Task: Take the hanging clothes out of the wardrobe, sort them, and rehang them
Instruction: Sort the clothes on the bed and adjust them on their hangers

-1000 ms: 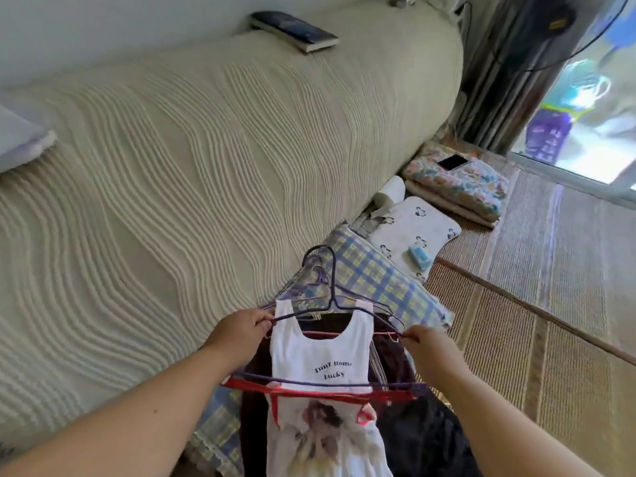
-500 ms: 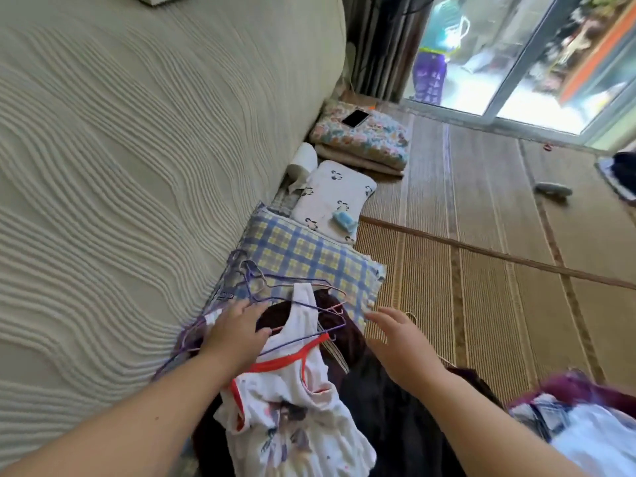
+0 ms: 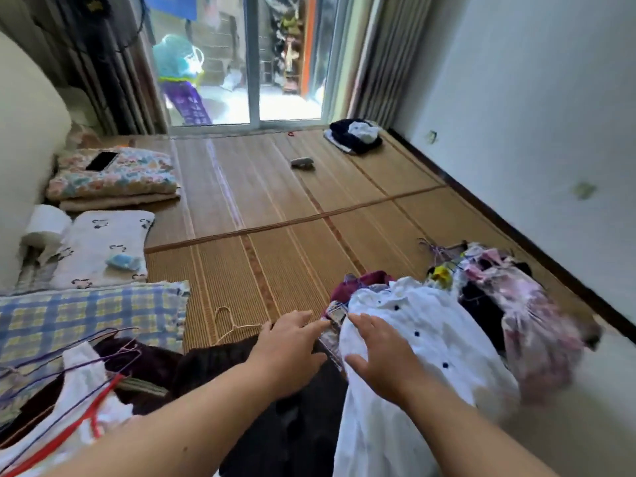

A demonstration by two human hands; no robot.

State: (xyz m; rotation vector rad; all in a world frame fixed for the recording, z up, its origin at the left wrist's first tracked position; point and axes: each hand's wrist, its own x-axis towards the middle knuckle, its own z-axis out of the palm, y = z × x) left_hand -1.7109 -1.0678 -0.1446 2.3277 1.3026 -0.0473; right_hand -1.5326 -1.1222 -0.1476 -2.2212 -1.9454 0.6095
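left hand (image 3: 289, 349) fingers spread, grasping nothing, above dark garment (image 3: 285, 425) | right hand (image 3: 378, 359) spread, released, above white buttoned shirt (image 3: 413, 332) | both garments on floor mat (image 3: 275, 208) | pink clothes heap (image 3: 509, 297) just beside the shirt, right

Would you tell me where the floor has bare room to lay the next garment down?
Bare mat runs from the white pillow across to the clothes pile, and back toward the door, bar one small grey thing. It is crowded at the near edge: white shirt, dark clothes, hangers.
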